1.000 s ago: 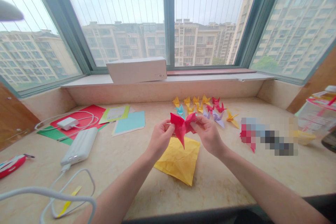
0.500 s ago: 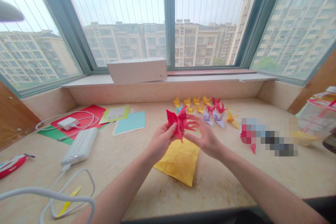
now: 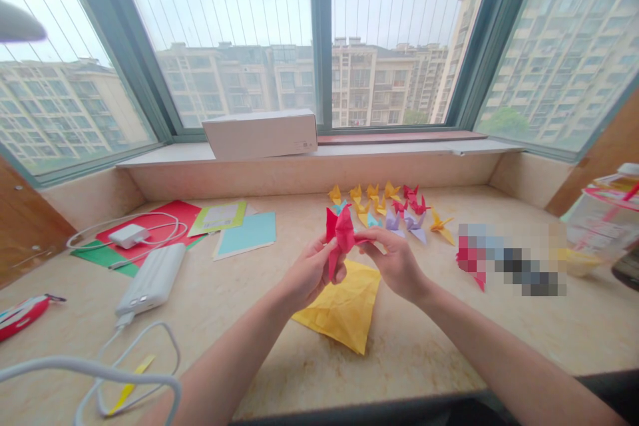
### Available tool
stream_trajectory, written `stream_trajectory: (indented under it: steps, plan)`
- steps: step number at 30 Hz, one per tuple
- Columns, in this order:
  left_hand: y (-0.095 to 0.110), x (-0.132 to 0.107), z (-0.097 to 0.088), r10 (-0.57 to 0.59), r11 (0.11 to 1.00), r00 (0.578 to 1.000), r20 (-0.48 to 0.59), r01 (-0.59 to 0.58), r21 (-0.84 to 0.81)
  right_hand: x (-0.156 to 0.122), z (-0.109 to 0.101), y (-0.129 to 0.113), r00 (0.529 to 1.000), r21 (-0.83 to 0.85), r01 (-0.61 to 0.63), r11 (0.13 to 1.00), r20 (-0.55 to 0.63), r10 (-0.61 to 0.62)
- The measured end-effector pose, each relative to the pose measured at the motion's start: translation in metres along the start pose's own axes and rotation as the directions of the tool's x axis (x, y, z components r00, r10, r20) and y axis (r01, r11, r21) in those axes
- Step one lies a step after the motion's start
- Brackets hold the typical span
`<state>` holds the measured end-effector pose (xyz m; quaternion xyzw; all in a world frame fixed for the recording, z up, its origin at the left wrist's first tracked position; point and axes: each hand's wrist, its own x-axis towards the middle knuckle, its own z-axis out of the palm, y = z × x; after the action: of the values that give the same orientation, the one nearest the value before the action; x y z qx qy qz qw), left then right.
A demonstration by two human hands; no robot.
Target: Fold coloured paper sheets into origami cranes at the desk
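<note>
A red folded paper crane (image 3: 340, 237) is held in the air above the stone desk (image 3: 239, 293). My left hand (image 3: 310, 271) pinches its lower body from the left. From the right, my right hand (image 3: 392, 257) pinches a thin red tip of the crane. Right under both hands lies a creased yellow paper sheet (image 3: 342, 306). Behind the hands stands a group of several small finished cranes (image 3: 387, 206) in yellow, red, purple and teal.
Coloured paper sheets (image 3: 219, 226) lie at the back left, with a white charger and cable (image 3: 128, 234) on them. A white power bank (image 3: 152, 277) and looping cable sit at the left. A white box (image 3: 260, 133) rests on the windowsill; a plastic container (image 3: 606, 213) stands far right.
The red crane has gone from spread wide between both hands to folded narrower and upright. My right hand let go with fingers apart, then pinched a tip of it again.
</note>
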<state>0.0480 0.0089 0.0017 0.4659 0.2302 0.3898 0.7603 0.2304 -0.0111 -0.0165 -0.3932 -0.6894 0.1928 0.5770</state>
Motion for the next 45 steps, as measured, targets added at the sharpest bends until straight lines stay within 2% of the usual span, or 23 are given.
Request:
stream_trajectory:
  steps: [5, 13, 21, 24, 27, 34, 42, 45]
  plan:
    - [0.003, -0.001, -0.001, -0.024, 1.000, 0.999, 0.036, 0.025, -0.009, 0.003, -0.006, 0.003, 0.997, -0.057, 0.067, 0.996, -0.027, -0.069]
    - [0.006, -0.006, -0.001, -0.052, 0.997, 0.992, 0.114, 0.044, 0.070, 0.009, -0.018, 0.000, 0.973, -0.160, 0.188, 0.969, -0.101, -0.206]
    - [0.008, 0.001, -0.003, 0.031, 0.998, 0.999, -0.009, -0.031, 0.055, 0.005, -0.014, 0.007, 0.963, -0.221, 0.196, 0.955, -0.139, -0.230]
    - [0.010, 0.002, -0.002, 0.057, 0.996, 0.997, -0.054, -0.053, 0.065, 0.004, -0.013, 0.002, 0.977, -0.236, 0.171, 0.957, -0.086, -0.196]
    - [0.011, 0.001, 0.000, 0.062, 0.996, 0.995, -0.073, -0.058, 0.068, 0.005, -0.013, -0.003, 0.986, -0.234, 0.165, 0.958, 0.028, -0.163]
    - [0.010, -0.001, -0.001, 0.049, 0.998, 0.999, 0.011, -0.049, 0.028, 0.006, -0.010, -0.002, 0.971, -0.189, 0.181, 0.965, 0.189, -0.145]
    - [0.006, 0.000, -0.004, -0.005, 0.994, 0.997, 0.083, -0.004, 0.106, 0.004, -0.010, 0.003, 0.982, -0.235, 0.171, 0.957, 0.115, -0.147]
    - [0.005, 0.000, -0.002, -0.009, 0.991, 0.998, 0.067, 0.001, 0.130, 0.004, -0.011, 0.006, 0.984, -0.263, 0.170, 0.950, 0.090, -0.151]
